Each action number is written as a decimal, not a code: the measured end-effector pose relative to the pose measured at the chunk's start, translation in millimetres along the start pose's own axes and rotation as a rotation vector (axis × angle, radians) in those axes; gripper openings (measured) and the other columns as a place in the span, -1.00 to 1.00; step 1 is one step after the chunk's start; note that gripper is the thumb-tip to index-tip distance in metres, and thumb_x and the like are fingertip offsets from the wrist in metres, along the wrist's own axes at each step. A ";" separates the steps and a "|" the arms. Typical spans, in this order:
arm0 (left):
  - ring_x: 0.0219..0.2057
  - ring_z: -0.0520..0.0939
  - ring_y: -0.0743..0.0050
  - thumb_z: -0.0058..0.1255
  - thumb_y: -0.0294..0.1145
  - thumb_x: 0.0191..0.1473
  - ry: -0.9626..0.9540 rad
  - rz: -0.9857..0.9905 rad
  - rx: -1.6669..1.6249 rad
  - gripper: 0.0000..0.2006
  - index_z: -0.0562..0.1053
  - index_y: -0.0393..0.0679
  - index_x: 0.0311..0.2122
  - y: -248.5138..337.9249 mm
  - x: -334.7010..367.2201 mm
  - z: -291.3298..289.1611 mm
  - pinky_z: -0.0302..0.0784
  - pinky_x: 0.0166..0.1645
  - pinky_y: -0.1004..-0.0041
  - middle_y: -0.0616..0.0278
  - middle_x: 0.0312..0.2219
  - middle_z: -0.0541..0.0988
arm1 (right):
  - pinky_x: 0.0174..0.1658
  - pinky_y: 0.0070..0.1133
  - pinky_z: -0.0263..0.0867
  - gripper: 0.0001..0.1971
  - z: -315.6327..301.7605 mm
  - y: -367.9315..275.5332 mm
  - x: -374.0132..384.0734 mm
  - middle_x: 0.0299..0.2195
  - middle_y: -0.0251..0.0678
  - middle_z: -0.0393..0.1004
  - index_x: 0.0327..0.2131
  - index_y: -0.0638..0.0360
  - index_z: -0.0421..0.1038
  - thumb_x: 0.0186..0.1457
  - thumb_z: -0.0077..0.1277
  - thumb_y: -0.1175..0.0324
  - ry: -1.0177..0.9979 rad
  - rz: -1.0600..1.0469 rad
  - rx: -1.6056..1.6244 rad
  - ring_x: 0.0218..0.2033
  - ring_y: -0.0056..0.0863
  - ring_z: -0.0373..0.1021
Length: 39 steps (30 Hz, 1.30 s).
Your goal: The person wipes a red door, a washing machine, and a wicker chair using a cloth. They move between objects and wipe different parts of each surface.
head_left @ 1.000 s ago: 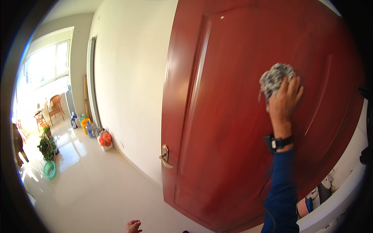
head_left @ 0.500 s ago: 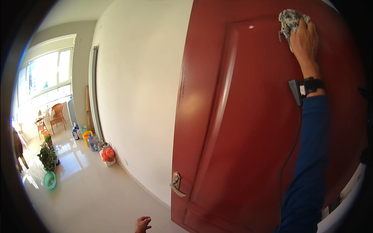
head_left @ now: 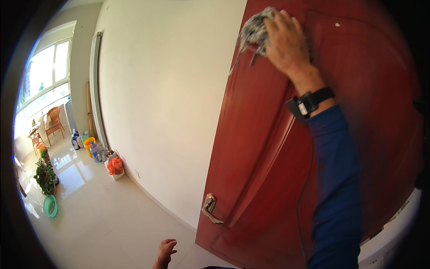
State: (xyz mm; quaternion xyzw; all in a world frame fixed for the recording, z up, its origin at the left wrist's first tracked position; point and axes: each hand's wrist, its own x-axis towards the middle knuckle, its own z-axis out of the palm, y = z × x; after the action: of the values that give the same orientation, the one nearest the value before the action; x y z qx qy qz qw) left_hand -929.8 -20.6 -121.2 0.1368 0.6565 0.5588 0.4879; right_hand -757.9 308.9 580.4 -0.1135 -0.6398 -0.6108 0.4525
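The rag has just gone across the red door. Now it is up high by the door's left edge, left of the small white mark. In the picture from 0.5 seconds ago, it was on the right side of that mark. So the rag is now on the flat outer border, not by the big middle part. A few of its strings hang down close to the edge, near the pale wall.

The right hand has its fingers laid over the rag and holds it up to the door. I cannot tell how hard it pushes. The arm in the blue sleeve now leans more to the left than it did then.

The left hand is low down, over the shiny floor. Its fingers are a bit bent and a bit apart, with nothing in them that I can see. It is down low in all 3 pictures. The door handle is near it, but they do not touch.
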 end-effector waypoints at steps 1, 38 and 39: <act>-0.13 0.58 0.32 0.14 -0.22 0.13 -0.004 0.006 0.000 -0.58 0.52 -0.28 0.02 5.1 3.2 -3.2 0.67 -0.08 0.21 0.18 -0.20 0.55 | 0.41 -0.22 0.03 -0.49 1.0 -22.6 -12.4 0.21 -0.01 0.35 0.16 0.26 0.38 0.13 0.12 0.34 -0.016 0.009 0.048 0.33 -0.09 0.20; -0.12 0.55 0.36 0.14 -0.15 0.16 -0.096 0.059 0.152 -0.57 0.51 -0.22 0.04 44.2 2.0 -136.9 0.62 -0.06 0.23 0.25 -0.22 0.50 | 0.39 -0.07 0.04 -0.82 -154.1 -297.5 -355.4 0.28 -0.34 0.33 -0.17 0.09 0.59 0.22 0.06 0.31 -0.494 0.127 0.436 0.35 -0.26 0.20; -0.13 0.56 0.37 0.14 -0.14 0.16 -0.095 0.064 0.169 -0.57 0.51 -0.22 0.04 46.8 3.1 -136.4 0.62 -0.06 0.23 0.25 -0.23 0.50 | 0.40 -0.08 0.03 -0.83 -166.7 -300.3 -369.8 0.27 -0.34 0.36 -0.17 0.06 0.59 0.22 0.06 0.32 -0.509 0.163 0.432 0.35 -0.27 0.21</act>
State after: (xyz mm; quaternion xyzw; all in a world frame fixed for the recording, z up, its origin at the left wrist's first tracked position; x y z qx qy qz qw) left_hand -1056.7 -84.4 -95.8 0.2246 0.6729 0.5095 0.4871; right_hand -685.2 243.8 85.2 -0.2146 -0.8357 -0.3748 0.3394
